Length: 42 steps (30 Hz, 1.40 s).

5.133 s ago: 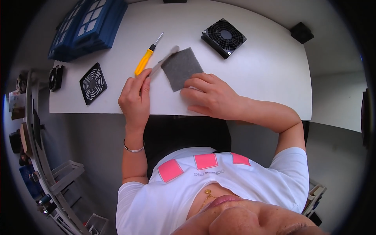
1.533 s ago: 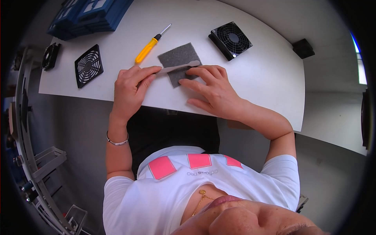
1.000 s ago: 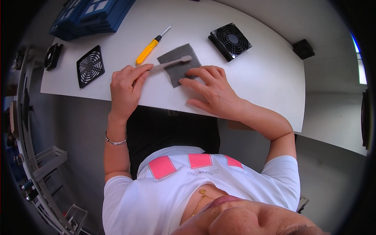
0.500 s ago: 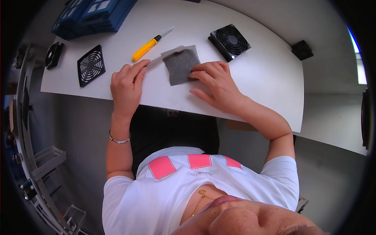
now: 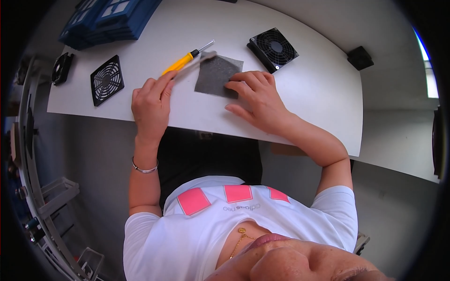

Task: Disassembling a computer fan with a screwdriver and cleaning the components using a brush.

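A thin, pale brush point(image 5: 194, 64) is pinched in my left hand point(image 5: 152, 100), its tip on the upper edge of a square grey filter sheet point(image 5: 213, 77). The sheet lies flat on the white table. Curled fingers of my right hand point(image 5: 260, 96) hold the sheet down at its right side, with the thumb apart from them; the fingertips cover that edge. Just beyond my left hand, partly behind the brush, lies a screwdriver point(image 5: 180, 63) with a yellow handle.
A black square fan with a guard point(image 5: 274, 49) sits at the right of the table point(image 5: 309, 107). At the left are a black slotted fan cover point(image 5: 108, 80) and another small fan point(image 5: 61, 69). Blue bins point(image 5: 112, 25) stand at the far left. A black object point(image 5: 360, 57) is beyond the right edge.
The filter sheet has turned on the table under my right fingers. The brush tip has shifted slightly toward its upper left edge. My left hand stays closed on the brush.
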Tool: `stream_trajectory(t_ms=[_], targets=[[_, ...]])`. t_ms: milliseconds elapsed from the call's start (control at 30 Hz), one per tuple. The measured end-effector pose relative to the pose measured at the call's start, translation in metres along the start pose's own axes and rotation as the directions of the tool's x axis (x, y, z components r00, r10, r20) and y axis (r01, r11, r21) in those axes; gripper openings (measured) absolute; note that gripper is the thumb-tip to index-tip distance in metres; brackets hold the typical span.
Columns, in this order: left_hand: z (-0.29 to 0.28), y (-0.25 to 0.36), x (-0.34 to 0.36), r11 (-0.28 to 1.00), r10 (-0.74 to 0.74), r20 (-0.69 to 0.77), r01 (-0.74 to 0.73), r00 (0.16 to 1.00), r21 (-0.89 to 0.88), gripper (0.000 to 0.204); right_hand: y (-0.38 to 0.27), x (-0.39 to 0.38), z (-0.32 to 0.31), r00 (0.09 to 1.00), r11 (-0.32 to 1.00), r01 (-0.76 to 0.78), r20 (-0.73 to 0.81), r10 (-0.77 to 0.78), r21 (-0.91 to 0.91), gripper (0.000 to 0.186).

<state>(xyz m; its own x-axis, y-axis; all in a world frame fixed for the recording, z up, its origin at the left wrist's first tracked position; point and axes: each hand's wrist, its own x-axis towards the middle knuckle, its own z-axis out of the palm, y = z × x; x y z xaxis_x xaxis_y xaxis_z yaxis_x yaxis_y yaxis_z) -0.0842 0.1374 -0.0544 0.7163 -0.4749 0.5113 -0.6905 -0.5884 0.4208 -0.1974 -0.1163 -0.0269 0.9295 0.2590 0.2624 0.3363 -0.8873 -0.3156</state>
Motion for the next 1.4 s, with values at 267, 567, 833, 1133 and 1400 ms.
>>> stream_trajectory(t_ms=[267,567,833,1133,1400], targets=[[-0.009,0.007,0.002,0.991,0.061,0.011,-0.059,0.998,-0.122,0.023,-0.007,-0.001,0.001,0.995,0.998,0.057,-0.083,-0.059,-0.027,0.053],[-0.002,0.007,0.003,0.990,-0.059,-0.094,0.046,0.994,-0.135,0.026,-0.009,-0.004,0.004,0.999,0.999,0.028,0.019,-0.028,-0.025,0.060],[0.006,0.005,0.003,0.998,-0.056,-0.114,0.058,0.992,0.012,0.027,-0.014,-0.006,0.008,0.998,1.000,0.031,0.047,-0.031,-0.004,0.065],[0.003,0.006,0.004,0.999,-0.003,-0.046,0.005,0.999,0.044,0.026,-0.014,-0.008,0.009,0.997,0.998,0.055,0.051,-0.054,-0.030,0.065],[-0.007,0.006,0.004,0.990,0.118,0.089,-0.110,0.989,-0.083,0.026,-0.014,-0.008,0.006,0.997,0.998,0.057,0.051,-0.055,-0.038,0.061]])
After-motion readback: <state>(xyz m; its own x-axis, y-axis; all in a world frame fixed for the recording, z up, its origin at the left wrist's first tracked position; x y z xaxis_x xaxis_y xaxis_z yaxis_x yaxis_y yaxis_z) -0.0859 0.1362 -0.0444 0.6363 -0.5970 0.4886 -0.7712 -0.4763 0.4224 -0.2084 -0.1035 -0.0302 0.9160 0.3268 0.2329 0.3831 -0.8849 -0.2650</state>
